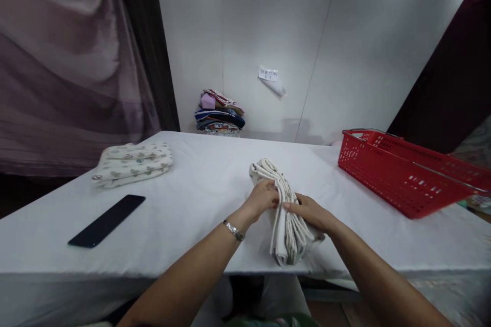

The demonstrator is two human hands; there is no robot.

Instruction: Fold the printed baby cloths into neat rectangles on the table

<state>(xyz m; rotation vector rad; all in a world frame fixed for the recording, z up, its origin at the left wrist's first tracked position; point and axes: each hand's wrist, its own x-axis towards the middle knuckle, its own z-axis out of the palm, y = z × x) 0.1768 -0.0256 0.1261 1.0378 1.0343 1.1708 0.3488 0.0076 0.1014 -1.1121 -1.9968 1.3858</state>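
A bundle of folded white printed cloth stands on edge near the front of the table, its many layers facing up. My left hand grips it from the left side, fingers curled against the outer layers. From the right, my right hand holds the same cloth, thumb on top of the folds and fingers on the far side. Some fingertips are hidden behind the layers. A second folded white cloth with a small print lies flat at the table's left.
The table has a white cover. A dark flat slab, phone-like in shape, lies at left. At right stands a red plastic basket. Behind the table is a stack of folded fabrics against a pale wall with a paper label.
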